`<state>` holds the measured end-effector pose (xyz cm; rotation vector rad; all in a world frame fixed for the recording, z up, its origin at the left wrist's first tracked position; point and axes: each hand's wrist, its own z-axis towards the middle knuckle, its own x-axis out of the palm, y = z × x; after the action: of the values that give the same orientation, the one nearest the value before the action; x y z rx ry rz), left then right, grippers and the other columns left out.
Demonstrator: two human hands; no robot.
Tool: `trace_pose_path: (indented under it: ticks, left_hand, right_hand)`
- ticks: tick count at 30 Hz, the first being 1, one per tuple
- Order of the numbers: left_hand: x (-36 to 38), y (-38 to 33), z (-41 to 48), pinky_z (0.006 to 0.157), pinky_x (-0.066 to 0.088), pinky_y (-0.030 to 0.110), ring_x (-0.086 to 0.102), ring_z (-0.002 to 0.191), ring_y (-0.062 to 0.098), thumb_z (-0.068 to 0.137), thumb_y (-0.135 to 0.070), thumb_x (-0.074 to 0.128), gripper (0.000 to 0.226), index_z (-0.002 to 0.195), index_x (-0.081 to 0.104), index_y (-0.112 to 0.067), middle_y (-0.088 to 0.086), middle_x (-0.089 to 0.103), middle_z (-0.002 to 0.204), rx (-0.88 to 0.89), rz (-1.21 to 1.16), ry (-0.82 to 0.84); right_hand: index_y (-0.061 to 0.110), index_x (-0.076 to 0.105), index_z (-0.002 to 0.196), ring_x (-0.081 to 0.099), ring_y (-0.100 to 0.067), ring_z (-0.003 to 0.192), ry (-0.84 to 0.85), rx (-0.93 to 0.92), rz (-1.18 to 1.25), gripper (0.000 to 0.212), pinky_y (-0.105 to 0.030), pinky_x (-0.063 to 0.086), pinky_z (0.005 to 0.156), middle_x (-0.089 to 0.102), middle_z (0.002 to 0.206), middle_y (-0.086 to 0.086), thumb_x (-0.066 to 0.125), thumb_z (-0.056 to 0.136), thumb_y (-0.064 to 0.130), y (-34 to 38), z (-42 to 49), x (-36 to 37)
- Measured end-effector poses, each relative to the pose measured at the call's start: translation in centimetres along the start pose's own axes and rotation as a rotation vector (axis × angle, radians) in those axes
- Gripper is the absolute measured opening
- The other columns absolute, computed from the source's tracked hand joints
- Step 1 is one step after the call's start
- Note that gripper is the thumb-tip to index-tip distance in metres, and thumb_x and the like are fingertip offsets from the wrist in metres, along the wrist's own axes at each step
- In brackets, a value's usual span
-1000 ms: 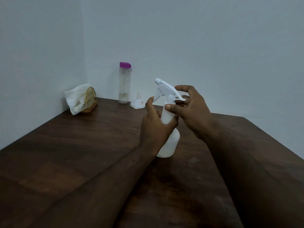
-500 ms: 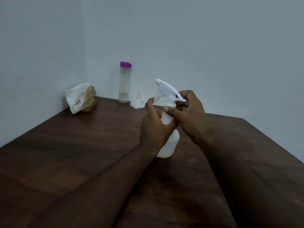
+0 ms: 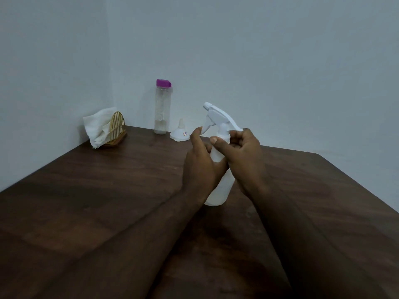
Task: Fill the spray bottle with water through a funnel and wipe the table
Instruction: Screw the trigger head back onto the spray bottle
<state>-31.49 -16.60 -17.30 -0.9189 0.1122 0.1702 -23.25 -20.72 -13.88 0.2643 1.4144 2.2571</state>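
The right hand [image 3: 246, 160] is closing its fingers, spread a second ago, around the spray bottle [image 3: 220, 190] collar beneath the trigger head [image 3: 218, 117], with the thumb now crossing the neck.

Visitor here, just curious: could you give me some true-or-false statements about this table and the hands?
The left hand holds the spray bottle by its body. True.
The spray head is off the bottle. False: it is on, and the right hand grips its collar.
The funnel sits in the spray bottle's neck. False: it stands upside down on the table near the wall.
The water bottle wears a purple cap. True.
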Motion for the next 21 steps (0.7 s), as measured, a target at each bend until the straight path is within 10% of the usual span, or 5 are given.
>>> trace_pose_path:
  ticks: [21]
  left_hand:
    - [0.1, 0.1, 0.1, 0.071, 0.054, 0.033, 0.061, 0.078, 0.005, 0.086, -0.03, 0.069, 0.075, 0.143, 0.024, -0.013, -0.016, 0.059, 0.08, 0.002, -0.001, 0.019]
  right_hand:
    - [0.016, 0.056, 0.112, 0.072, -0.014, 0.092, -0.012, -0.027, 0.097, 0.031, -0.033, 0.059, 0.081, 0.073, 0.102, -0.002, 0.072, 0.087, 0.027, -1.0, -0.6, 0.8]
